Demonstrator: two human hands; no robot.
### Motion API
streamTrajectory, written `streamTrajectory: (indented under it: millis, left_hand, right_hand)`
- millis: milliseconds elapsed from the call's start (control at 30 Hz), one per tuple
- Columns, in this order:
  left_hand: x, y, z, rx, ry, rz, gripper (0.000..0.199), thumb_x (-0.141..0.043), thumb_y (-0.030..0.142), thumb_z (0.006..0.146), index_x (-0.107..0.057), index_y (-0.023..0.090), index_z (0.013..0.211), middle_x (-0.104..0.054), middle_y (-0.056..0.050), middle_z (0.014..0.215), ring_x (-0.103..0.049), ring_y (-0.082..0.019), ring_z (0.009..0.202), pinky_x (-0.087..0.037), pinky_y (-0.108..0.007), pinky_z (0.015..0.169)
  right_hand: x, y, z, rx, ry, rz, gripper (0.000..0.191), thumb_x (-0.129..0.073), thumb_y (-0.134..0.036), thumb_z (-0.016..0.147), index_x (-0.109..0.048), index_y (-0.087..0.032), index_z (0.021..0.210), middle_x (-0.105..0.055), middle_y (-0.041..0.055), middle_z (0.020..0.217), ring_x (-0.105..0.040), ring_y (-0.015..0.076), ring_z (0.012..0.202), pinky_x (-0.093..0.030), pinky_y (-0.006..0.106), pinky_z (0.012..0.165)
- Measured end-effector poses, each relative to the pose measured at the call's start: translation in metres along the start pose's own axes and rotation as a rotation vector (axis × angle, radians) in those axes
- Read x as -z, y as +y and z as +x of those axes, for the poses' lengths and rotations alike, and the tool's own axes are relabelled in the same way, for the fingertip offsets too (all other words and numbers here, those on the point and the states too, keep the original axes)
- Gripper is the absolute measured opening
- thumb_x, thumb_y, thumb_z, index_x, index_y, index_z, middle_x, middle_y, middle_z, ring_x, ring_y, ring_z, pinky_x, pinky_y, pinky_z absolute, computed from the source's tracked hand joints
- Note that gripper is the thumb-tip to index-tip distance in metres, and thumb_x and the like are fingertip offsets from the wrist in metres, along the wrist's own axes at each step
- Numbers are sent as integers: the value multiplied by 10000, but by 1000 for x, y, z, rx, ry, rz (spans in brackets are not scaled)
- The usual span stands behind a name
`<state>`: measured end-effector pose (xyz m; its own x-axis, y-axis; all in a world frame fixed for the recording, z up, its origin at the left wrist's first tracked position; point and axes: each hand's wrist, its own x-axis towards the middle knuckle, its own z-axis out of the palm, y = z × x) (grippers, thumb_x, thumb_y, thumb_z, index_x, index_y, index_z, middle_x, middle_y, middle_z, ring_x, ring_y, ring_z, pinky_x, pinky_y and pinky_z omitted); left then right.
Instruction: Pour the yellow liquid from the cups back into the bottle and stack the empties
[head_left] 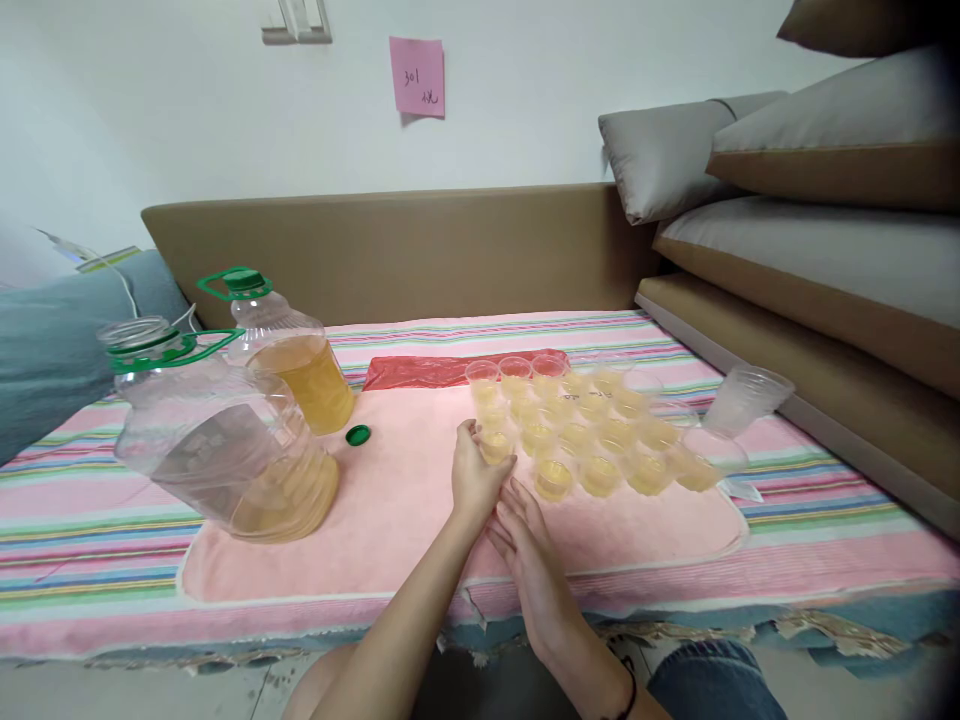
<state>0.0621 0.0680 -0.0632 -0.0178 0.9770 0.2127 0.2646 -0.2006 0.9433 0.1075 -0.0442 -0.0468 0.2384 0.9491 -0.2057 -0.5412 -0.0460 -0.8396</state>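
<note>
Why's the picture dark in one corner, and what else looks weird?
Head view: the stacked grey and brown fabric cushions fade into dark at top right, maybe the lens edge; head view: the open clear plastic bottle leans, perhaps from wide lens stretching; head view: the clear plastic cups have faint, merging rims; head view: the square pink paper note casts a soft shadow.

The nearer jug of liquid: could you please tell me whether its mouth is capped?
No, the nearer jug has an uncapped mouth, and a green cap lies apart from it on the pink mat.
</note>
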Motion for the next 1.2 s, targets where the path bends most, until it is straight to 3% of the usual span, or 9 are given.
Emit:
streamTrajectory:
  millis: [200, 333, 567, 667, 867, 1000, 1200]
  left_hand:
    - [11, 2, -5, 51, 0, -65, 617, -743, 155, 608, -449, 218, 1147, -609, -74, 1134, -632, -219, 1044, -490, -390, 941]
    - [13, 2, -5, 105, -16, -124, 583, -694, 100, 623, -426, 215, 1127, -605, -77, 1108, -664, -180, 932, -541, -340, 824]
    - [9, -3, -6, 131, -26, -181, 568, -688, 90, 622, -421, 225, 1104, -601, -59, 1075, -667, -161, 895, -556, -321, 769]
    - [8, -8, -6, 113, -20, -157, 561, -693, 101, 627, -425, 223, 1104, -599, -70, 1091, -659, -164, 888, -553, -346, 781]
    - [7, -13, 2, -13, -25, -59, 623, -738, 174, 630, -424, 207, 1168, -580, -107, 1179, -615, -227, 1038, -504, -432, 917]
    - [4, -12, 9, -134, -32, -15, 733, -774, 213, 613, -397, 208, 1242, -557, -106, 1220, -561, -256, 1144, -444, -450, 1007]
    - [0, -11, 12, -165, -6, 22, 703, -714, 236, 693, -345, 198, 1290, -573, -95, 1126, -593, -235, 1022, -479, -436, 923]
  right_hand:
    - [3, -3, -6, -33, -33, -19, 513, -687, -468, 766, -572, -264, 1223, -530, 46, 1442, -451, 246, 1367, -404, 422, 1112]
    - [9, -2, -10, -52, -16, -41, 573, -709, -490, 745, -536, -250, 1235, -519, 75, 1439, -455, 249, 1359, -409, 427, 1101]
    - [20, 0, -14, -23, -30, -121, 682, -704, -563, 729, -472, -251, 1289, -488, 113, 1449, -474, 268, 1336, -391, 453, 1100]
    - [24, -2, -14, 1, -60, -168, 690, -693, -615, 713, -486, -237, 1252, -539, 134, 1385, -504, 289, 1303, -396, 482, 1083]
    - [34, -14, -20, 79, -293, -392, 511, -657, -580, 778, -587, -200, 1112, -647, 129, 1186, -603, 280, 1159, -444, 450, 1012]
    - [43, -14, -24, 119, -297, -459, 441, -630, -512, 817, -573, -203, 1127, -648, 121, 1156, -631, 253, 1067, -470, 427, 958]
    - [53, -14, -24, 133, -284, -483, 437, -615, -471, 814, -546, -198, 1148, -646, 127, 1122, -640, 250, 991, -470, 434, 916]
